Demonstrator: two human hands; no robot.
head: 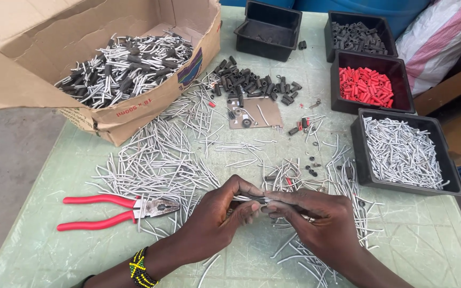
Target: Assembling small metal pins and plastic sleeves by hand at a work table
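Observation:
My left hand (217,216) and my right hand (316,216) meet at the near middle of the pale green table (433,240). Together they pinch one thin grey metal rod (257,199) between their fingertips. A beaded bracelet (141,268) sits on my left wrist. Loose grey rods (156,160) lie scattered in a heap just beyond and under both hands. Red-handled pliers (116,209) lie on the table to the left of my left hand, jaws pointing right.
A torn cardboard box (102,64) of assembled rods with dark sleeves stands at the far left. A pile of dark sleeves (252,82) lies mid-table. Black trays at the right hold grey rods (401,152), red sleeves (366,85) and dark sleeves (356,34); another tray (268,29) stands behind.

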